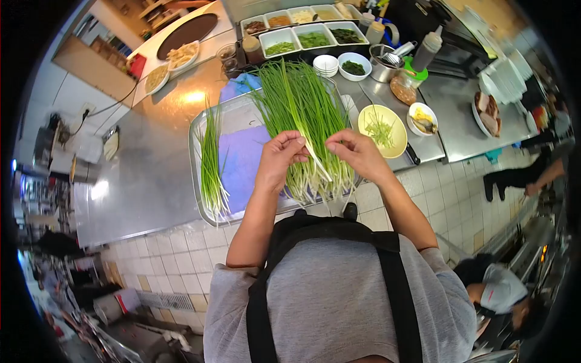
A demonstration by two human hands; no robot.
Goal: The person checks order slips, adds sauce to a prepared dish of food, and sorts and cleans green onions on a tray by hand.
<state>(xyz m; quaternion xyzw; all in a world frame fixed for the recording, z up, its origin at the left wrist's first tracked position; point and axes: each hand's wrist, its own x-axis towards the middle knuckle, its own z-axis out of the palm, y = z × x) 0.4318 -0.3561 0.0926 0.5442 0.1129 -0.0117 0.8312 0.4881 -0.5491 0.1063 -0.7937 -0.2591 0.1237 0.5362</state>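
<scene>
A large pile of green onions [339, 115] lies on a metal tray [195, 154], white root ends toward me. My left hand [281, 158] is closed in a pinch on a green onion [313, 155] held over the pile, its white end pointing down and right. Close by on the right, my right hand [358, 156] has thumb and forefinger pinched together; whatever is between them is too small to make out. A smaller bunch of green onions [210, 163] rests along the tray's left side, with bluish-purple cloth [241, 158] between the two groups.
A yellow bowl [401, 142] of green trimmings stands right of the tray, beside a knife [413, 155] and a small white bowl [417, 126]. Behind are containers of chopped greens [315, 40] and a metal pot [382, 71]. Other people [505, 290] are at the right.
</scene>
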